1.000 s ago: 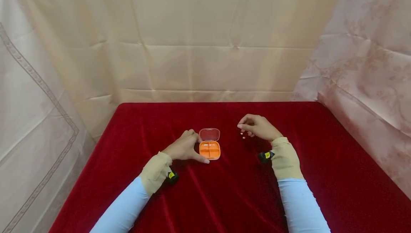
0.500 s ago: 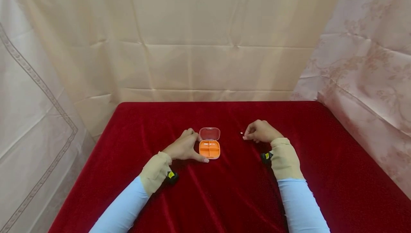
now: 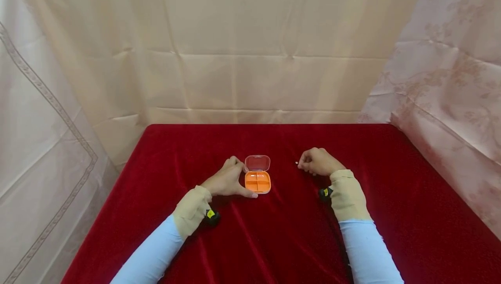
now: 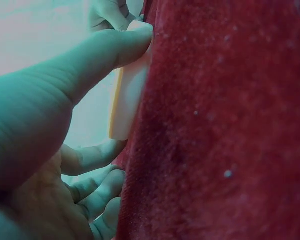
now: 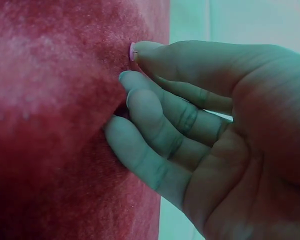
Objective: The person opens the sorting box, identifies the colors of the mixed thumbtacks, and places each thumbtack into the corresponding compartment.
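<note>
Behind, a beige curtain (image 3: 250, 49) is hung, w/ red velvet-covered table (image 3: 274, 240) in front. On it, R hand (image 3: 318, 162) is placed w/ fingers curled low; whether smth is pinched cannot be told, index tip being hidden by thumb. By L hand (image 3: 227, 179), the orange 4-compartment pill organizer (image 3: 258, 182) is gripped btwn thumb & index finger, its clear lid (image 3: 257, 162) raised on far side. Small tablet (image 3: 296, 162) is seen just beside R fingertips.

Head cam: above, fwd+down, wide on tbl (image 3: 282, 236). L wrist cam: v. close, rolled, on L hand (image 4: 45, 120) + orange box (image 4: 129, 97). R wrist: also close, rolled. All 3 share R hand (image 3: 318, 162).
</note>
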Tool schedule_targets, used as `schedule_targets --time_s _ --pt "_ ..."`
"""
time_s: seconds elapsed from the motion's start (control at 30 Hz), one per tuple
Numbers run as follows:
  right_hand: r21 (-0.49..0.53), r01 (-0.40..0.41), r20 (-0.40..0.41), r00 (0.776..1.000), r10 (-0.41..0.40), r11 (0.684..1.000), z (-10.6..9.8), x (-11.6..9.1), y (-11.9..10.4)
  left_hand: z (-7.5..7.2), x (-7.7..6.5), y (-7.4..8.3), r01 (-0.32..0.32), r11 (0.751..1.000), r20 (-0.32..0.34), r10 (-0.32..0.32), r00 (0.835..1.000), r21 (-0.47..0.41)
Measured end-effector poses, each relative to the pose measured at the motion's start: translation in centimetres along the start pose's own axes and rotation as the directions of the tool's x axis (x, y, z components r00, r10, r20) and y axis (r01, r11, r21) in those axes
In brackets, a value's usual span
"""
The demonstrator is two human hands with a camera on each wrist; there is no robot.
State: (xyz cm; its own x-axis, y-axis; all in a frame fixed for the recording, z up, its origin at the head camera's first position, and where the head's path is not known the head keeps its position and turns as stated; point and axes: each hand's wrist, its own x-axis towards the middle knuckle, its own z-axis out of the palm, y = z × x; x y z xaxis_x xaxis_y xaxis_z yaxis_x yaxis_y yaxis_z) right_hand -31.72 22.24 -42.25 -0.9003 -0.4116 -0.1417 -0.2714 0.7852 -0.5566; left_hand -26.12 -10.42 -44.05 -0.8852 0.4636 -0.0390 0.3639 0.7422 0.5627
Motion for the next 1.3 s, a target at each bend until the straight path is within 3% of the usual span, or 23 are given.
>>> schedule_targets --time_s 0.17,0.37,0.9,1.3 --pt "0.007 -0.008 -0.006 1.0 0.008 1.0 0.0 0.1 0.1 -0.4 0.1 -0.3 0.021 1.0 -0.022 -0.021 1.0 0.005" --pt "0.032 -0.017 -0.003 1.0 0.017 0.999 0.3 0.0 0.1 -0.8 0.1 -1.3 0.092 0.996 -0.056 -0.093 0.994 -0.014" --pt "0.056 -0.021 0.006 1.0 0.021 0.998 0.4 -0.1 -0.1 -1.0 0.2 -1.5 0.079 0.989 -0.044 -0.085 0.995 -0.127" --pt "0.06 -0.015 0.007 1.0 0.014 0.998 0.5 -0.1 -0.1 -0.3 0.4 -1.5 0.091 0.986 -0.058 -0.1 0.993 -0.137"
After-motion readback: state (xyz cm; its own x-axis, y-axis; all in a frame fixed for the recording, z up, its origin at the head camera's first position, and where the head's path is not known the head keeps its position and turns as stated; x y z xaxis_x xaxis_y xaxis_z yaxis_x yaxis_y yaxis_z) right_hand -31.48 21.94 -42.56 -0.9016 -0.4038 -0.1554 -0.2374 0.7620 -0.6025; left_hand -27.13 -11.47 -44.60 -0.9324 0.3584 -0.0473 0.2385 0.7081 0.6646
